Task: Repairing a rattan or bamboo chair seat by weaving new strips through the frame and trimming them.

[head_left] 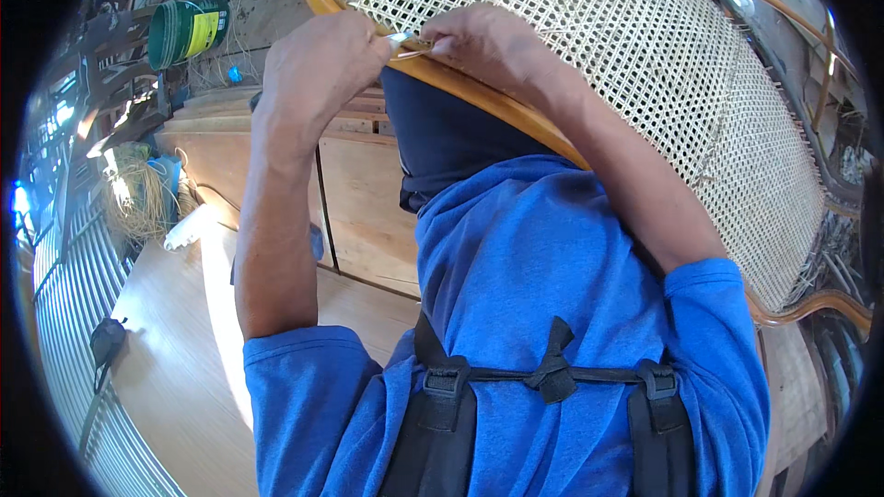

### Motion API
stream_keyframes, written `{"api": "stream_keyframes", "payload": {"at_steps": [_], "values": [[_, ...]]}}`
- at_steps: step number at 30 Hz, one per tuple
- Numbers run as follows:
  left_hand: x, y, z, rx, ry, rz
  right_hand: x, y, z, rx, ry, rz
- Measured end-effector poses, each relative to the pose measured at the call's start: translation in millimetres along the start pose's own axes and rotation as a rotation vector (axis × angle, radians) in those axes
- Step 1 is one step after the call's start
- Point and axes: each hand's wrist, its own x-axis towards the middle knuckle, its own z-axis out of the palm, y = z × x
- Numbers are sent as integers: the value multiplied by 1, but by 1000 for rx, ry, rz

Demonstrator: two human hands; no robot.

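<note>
Cane mesh [635,64] already spans most of the wooden frame [479,89] at upper right; the edge at upper centre looks unfinished. There, the fingers of the left hand [324,57] and right hand [483,41] are pinched closed on a thin strand [412,55].

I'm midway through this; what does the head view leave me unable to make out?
- Pale strand: head view, its ends are hidden by the left grip and right grip.
- Pale bluish bit by the left grip: head view, too small to identify.
- Woven cane panel: head view, top cut off by the picture's upper edge.
</note>
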Motion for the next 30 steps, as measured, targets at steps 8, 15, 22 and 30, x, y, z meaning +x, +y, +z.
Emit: {"api": "stream_keyframes", "payload": {"at_steps": [8,15,22,30], "values": [[6,-3,4,54,-54,218,-16,12,3,-55,21,20],[28,-18,-11,158,4,196,-10,-5,6,-180,1,150],[30,-6,-6,107,59,358,-30,-9,-24,532,135,308],[49,-33,-16,136,163,312,-16,-6,10,-227,69,96]]}}
